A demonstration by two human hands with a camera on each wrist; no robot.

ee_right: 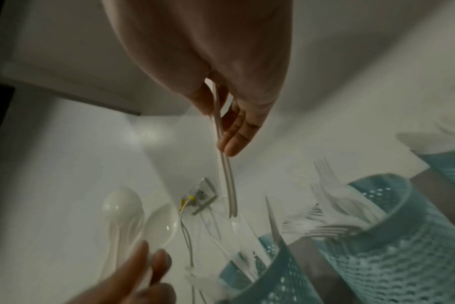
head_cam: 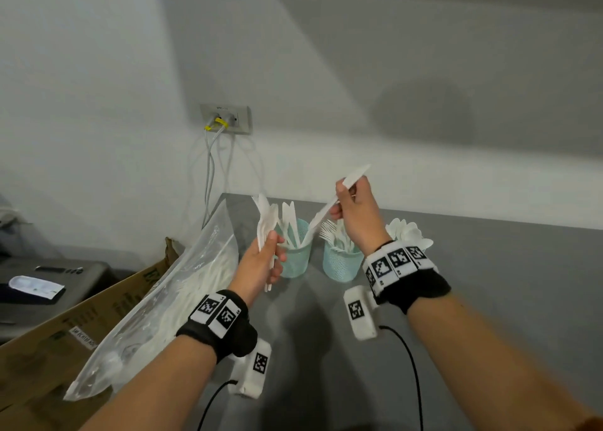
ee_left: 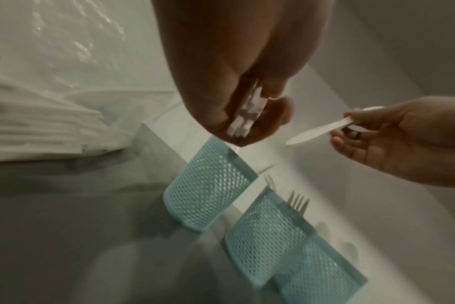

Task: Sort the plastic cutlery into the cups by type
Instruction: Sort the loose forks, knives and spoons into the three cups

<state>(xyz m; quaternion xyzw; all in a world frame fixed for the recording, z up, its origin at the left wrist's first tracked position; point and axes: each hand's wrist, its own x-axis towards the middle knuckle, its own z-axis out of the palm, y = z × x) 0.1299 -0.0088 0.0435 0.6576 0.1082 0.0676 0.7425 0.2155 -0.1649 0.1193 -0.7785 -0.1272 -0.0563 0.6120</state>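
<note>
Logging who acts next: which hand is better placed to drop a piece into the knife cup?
Right, probably. The right hand pinches a single knife tilted down toward the knife cup; the left hand grips a whole bundle.

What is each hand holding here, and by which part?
Right hand pinches one knife near its middle. Left hand grips a bundle of cutlery by the handles.

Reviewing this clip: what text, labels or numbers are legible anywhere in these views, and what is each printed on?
Nothing reads with certainty.
Cardboard box: green print on the side and a white sticker, both too blurred to read.
Wall socket plate: a small label on top, too small to read.
Wristbands: black-and-white square code markers only, no words.
Both wrist views: no text.
</note>
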